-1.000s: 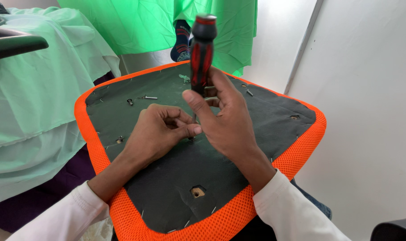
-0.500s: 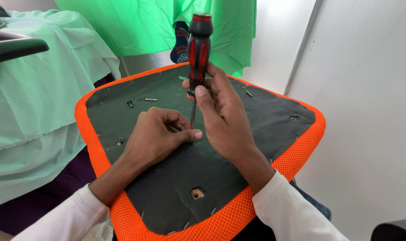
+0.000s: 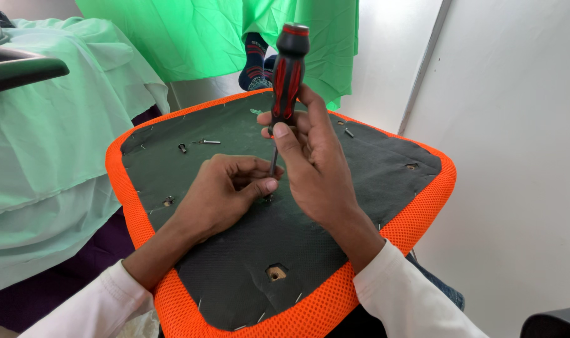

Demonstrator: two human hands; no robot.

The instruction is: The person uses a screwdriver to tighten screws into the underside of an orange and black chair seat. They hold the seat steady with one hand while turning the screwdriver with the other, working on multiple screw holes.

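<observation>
The right hand [image 3: 316, 166] was wrapped around the lower part of a red-and-black screwdriver [image 3: 287, 75], holding it upright with the handle rising toward 12 o'clock and the thin metal shaft pointing down into the dark underside of an upturned chair seat [image 3: 360, 169] edged in orange mesh. The left hand [image 3: 219, 191] lay curled on the seat fabric at about 9 o'clock from the shaft, its fingertips [image 3: 267, 186] pinched narrow right at the tip of the tool; what they pinched was too small to tell. A loose screw [image 3: 207, 142] lay on the fabric toward 11 o'clock from the left hand, well apart from it. A mounting hole [image 3: 275, 273] showed near the seat's near edge, at 6 o'clock from the hands. A pale green cloth [image 3: 59, 144] hung at 9 o'clock of the seat, and a brighter green sheet [image 3: 191, 37] hung at 12 o'clock.
</observation>
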